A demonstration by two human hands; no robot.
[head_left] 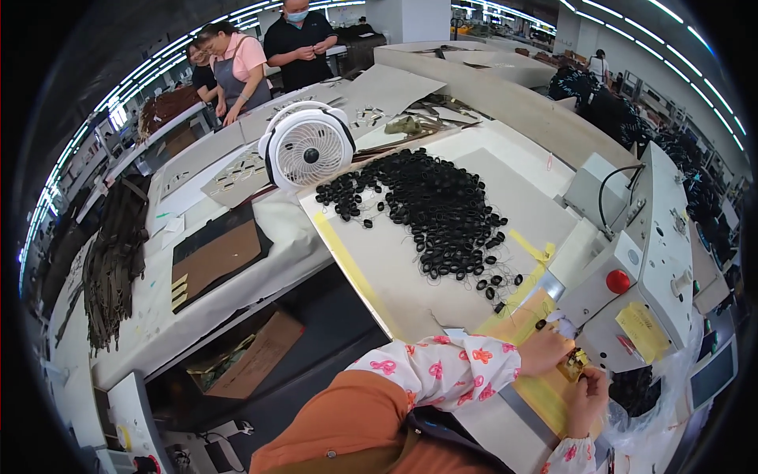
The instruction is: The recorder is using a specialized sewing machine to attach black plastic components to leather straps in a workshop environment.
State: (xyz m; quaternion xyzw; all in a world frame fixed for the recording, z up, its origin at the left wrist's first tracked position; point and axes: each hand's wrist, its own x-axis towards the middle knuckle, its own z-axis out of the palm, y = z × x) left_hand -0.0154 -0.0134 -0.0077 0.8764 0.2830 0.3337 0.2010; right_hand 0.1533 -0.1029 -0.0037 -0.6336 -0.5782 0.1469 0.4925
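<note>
My left hand (545,351) reaches in beside the sewing machine (632,276), its fingers closed near a small gold-coloured metal part (577,362) under the machine head. What those fingers hold is too small to make out. On the other side of that metal part, my right hand (588,401) is closed in a pinch, and its contents are hidden. One black loop (541,324) lies just beyond my left hand. Farther off, a large pile of small black loops (442,205) with loose thread tails covers the middle of the pale worktable (387,276).
A white fan (311,154) stands past the pile. Yellow tape (347,265) runs along the table edge. At left lie brown panels (221,257) and dark straps (114,261); an open cardboard box (253,359) sits below. Other people (245,63) work at a far table.
</note>
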